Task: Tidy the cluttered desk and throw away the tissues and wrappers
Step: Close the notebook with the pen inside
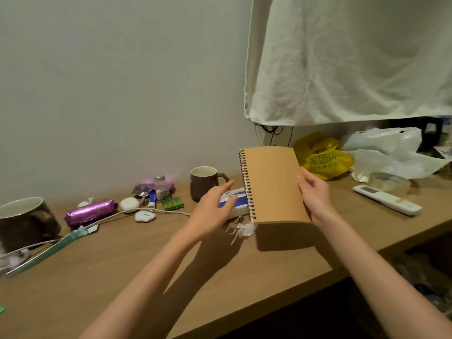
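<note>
Writing: I can read the characters 美团 on the crumpled yellow plastic bag (322,159) at the right centre of the frame. A smaller line below them is too blurred for me to read. The print on the blue-and-white tissue pack (236,204) is also unreadable.
Surroundings: a brown ceramic mug (204,183) stands just behind the tissue pack. A white remote control (387,199) lies at the right, near white plastic bags (391,152). Green batteries (173,203) lie left of centre. A white cloth (354,57) hangs in the upper right.
In the way: a white cable (156,211) runs across the wooden table (171,265) from the left edge towards my left hand.
Task things: a shiny purple foil wrapper (90,212) lies at the left and a long teal wrapper strip (49,250) at the lower left. A crumpled white tissue (244,228) lies at centre, below the notebook's spiral.
Left hand (215,206): the fingers are apart and nearly straight over the tissue pack. I cannot tell whether they touch it.
Right hand (315,194): it grips the right edge of a spiral-bound brown kraft notebook (274,184), with the thumb on the cover. The notebook is held upright above the table.
</note>
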`<action>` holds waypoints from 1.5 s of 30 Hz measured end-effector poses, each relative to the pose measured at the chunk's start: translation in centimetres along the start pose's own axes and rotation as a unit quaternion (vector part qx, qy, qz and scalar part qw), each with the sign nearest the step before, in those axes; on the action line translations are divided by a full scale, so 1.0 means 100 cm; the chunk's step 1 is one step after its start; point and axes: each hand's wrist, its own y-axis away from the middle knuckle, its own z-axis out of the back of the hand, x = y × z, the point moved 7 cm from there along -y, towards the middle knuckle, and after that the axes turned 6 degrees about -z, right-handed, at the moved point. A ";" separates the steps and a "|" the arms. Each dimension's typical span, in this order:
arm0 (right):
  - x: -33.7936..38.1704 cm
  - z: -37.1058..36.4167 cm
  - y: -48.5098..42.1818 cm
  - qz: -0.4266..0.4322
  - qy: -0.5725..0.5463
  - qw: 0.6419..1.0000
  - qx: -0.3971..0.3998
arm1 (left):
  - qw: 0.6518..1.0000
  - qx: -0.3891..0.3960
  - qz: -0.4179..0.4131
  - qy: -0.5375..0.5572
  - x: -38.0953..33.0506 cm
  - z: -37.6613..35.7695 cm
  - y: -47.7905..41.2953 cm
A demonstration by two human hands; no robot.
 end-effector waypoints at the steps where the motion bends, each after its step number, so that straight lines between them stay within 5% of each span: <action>1: -0.007 0.011 -0.014 -0.005 0.017 1.000 -0.016 | 0.999 0.020 -0.012 -0.041 0.004 -0.011 -0.001; 8: -0.051 0.059 -0.085 -0.042 0.098 0.990 -0.094 | 0.957 0.082 -0.091 -0.262 0.021 -0.054 -0.016; 20: -0.088 0.071 -0.154 -0.043 0.223 0.968 -0.103 | 0.948 0.091 -0.093 -0.289 0.053 -0.065 -0.020; 29: -0.080 0.046 -0.179 0.023 0.472 0.876 -0.098 | 0.945 0.088 -0.120 -0.290 0.052 -0.062 -0.022; 36: -0.072 0.036 -0.173 0.095 0.532 0.833 -0.117 | 0.945 0.094 -0.118 -0.292 0.050 -0.061 -0.022; 41: -0.066 0.019 -0.143 0.130 0.541 0.831 -0.001 | 0.946 0.098 -0.111 -0.288 0.052 -0.063 -0.021; 45: -0.090 0.014 -0.106 0.013 0.631 0.755 0.176 | 0.946 0.101 -0.105 -0.290 0.054 -0.064 -0.020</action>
